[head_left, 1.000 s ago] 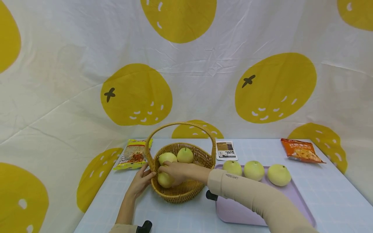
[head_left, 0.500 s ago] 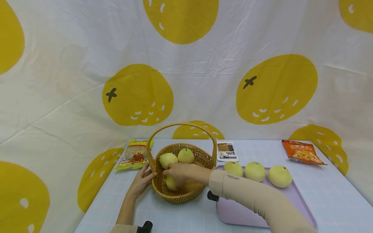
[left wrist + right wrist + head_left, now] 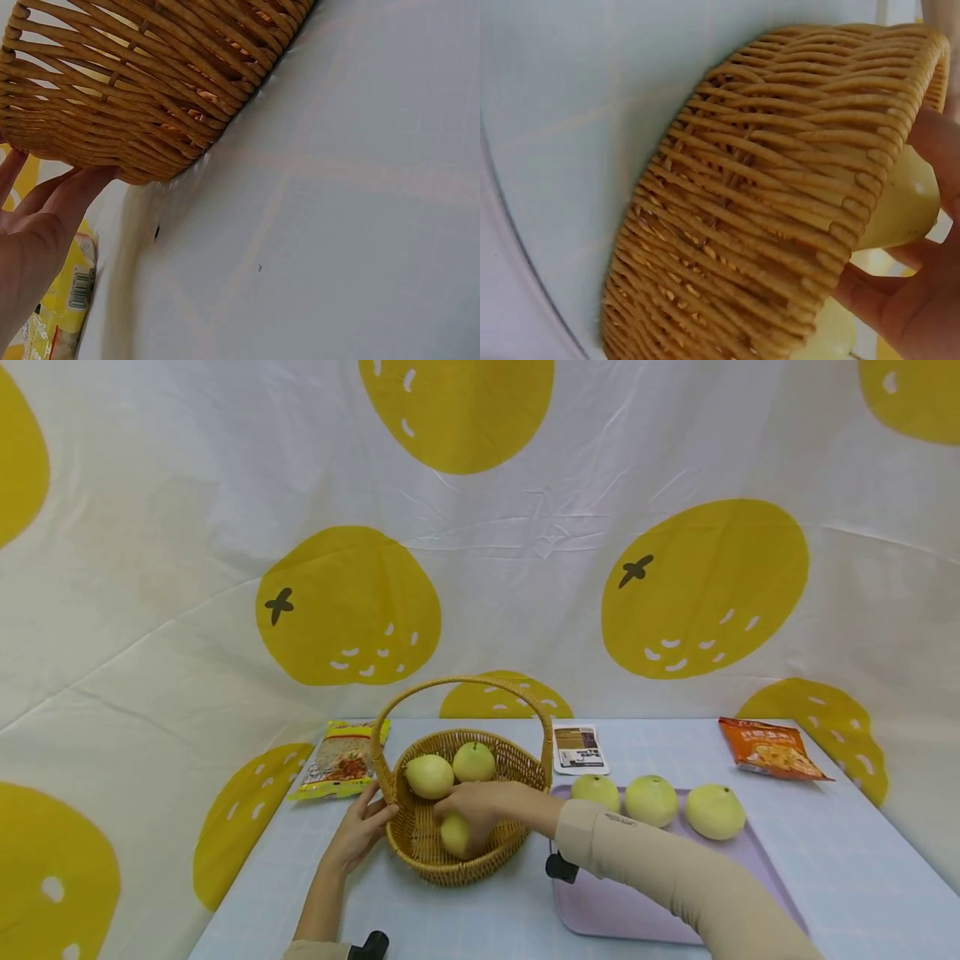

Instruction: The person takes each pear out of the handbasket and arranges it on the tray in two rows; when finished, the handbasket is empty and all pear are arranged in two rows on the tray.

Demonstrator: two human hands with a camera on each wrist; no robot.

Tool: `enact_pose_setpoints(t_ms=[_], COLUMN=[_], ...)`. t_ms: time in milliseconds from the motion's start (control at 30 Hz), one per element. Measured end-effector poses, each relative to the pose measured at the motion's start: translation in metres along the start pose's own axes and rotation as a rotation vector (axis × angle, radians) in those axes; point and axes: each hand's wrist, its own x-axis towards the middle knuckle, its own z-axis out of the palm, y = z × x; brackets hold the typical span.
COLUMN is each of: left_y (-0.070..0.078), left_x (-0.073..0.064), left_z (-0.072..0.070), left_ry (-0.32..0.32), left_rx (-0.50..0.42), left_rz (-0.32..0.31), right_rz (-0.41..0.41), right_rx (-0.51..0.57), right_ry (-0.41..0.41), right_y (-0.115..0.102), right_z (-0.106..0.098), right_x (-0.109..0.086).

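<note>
A wicker basket [image 3: 457,872] with a tall arched handle stands on the table, two pale yellow-green pears [image 3: 430,776] at its back left. Inside it, my right hand [image 3: 480,814] curls round a third pear [image 3: 453,835] near the front. The right wrist view has this pear [image 3: 904,202] between thumb and fingers, partly behind the woven wall. My left hand [image 3: 356,835] rests against the basket's left side, near the handle base. Its extended fingers touch the wicker wall in the left wrist view, where the basket [image 3: 142,90] fills the upper left.
To the right lies a lilac tray [image 3: 622,914] with three pears [image 3: 651,801] in a row, partly behind my right sleeve. A yellow snack bag [image 3: 341,760] is left of the basket, a white pouch [image 3: 581,748] behind the tray, an orange bag [image 3: 774,748] at back right.
My right hand has moved the held pear a little to the right inside the basket, away from the pear at the back left. The left hand keeps its place on the basket's side.
</note>
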Motion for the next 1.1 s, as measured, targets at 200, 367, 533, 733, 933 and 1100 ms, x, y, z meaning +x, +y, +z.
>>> enact_pose_setpoints(t_ms=[200, 367, 533, 733, 933, 1100], left_y=[0.0, 0.002, 0.003, 0.004, 0.003, 0.003], left_x=[-0.001, 0.0, 0.0, 0.0, 0.001, 0.0], left_z=[0.0, 0.0, 0.001, 0.002, 0.002, 0.002], left_ry=[-0.002, -0.008, -0.014, -0.019, -0.008, 0.001], left_rx=[0.003, 0.013, 0.003, 0.0, -0.004, 0.012], left_rz=[0.007, 0.012, 0.002, 0.001, -0.005, -0.004], right_rz=[-0.056, -0.054, -0.061, -0.088, -0.132, -0.109], right_rx=[0.121, 0.179, 0.157, 0.174, 0.174, 0.158], right_ry=[0.037, 0.063, 0.097, 0.169, 0.22, 0.238], right_y=[0.012, 0.022, 0.025, 0.025, 0.03, 0.034], right_z=[-0.005, -0.016, -0.025, -0.041, -0.047, -0.045], right_x=[-0.016, -0.034, -0.049, -0.074, -0.1, -0.122])
